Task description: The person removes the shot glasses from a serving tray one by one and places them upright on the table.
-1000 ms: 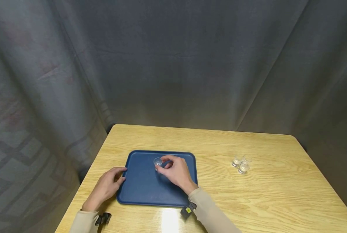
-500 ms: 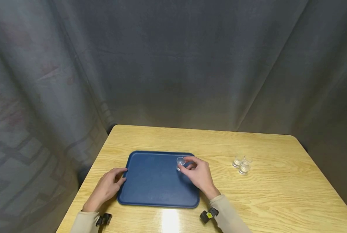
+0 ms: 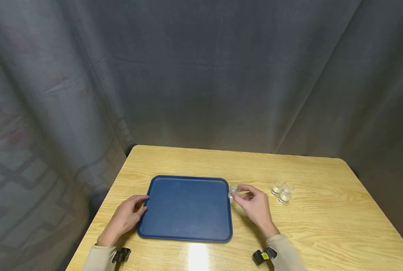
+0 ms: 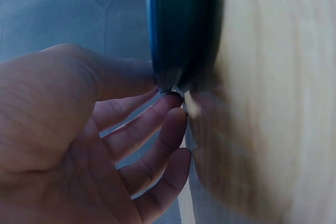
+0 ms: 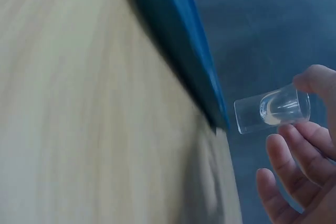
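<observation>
Glass in right hand, just past tray edge

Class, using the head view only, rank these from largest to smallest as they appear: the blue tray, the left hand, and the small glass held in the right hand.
1. blue tray, by far the largest.
2. left hand, resting at the tray's left edge.
3. small glass, pinched by the right hand just off the tray's right edge, clearly the smallest.

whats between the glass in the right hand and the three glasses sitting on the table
Only bare wooden table shows there in the head view. The right hand pinches a small clear glass just off the blue tray; the three glasses stand further right.
</observation>
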{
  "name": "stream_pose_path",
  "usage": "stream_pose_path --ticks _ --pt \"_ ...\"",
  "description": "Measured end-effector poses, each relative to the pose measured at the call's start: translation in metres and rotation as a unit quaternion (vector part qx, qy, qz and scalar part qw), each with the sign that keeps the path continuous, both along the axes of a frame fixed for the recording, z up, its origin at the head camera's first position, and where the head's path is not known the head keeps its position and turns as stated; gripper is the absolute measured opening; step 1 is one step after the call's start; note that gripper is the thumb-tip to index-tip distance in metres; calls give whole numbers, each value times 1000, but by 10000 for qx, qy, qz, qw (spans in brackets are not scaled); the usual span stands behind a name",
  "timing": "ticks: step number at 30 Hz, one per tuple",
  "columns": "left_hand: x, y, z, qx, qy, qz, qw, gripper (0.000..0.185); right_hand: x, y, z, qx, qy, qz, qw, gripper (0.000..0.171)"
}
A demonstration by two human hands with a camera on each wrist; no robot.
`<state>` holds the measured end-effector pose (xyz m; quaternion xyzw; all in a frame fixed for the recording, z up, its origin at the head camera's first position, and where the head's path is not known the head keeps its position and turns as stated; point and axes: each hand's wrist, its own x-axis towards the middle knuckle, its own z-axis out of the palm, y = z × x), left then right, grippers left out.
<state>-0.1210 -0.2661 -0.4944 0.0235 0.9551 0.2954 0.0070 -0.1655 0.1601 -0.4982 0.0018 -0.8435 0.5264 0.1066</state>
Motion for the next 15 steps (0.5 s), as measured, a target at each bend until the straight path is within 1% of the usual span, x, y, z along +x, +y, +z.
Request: stream_pose_path --ticks 6,11,15 --pt "-1 1 0 22 -32 51 10000 37 2 24 -6 217 141 -320 9992 30" --pt "0 1 -1 42 -76 42 10000 37 4 46 -12 434 117 -612 9971 30" --pt "0 2 -1 4 -49 47 10000 37 8 61 -12 577 117 -823 9949 30"
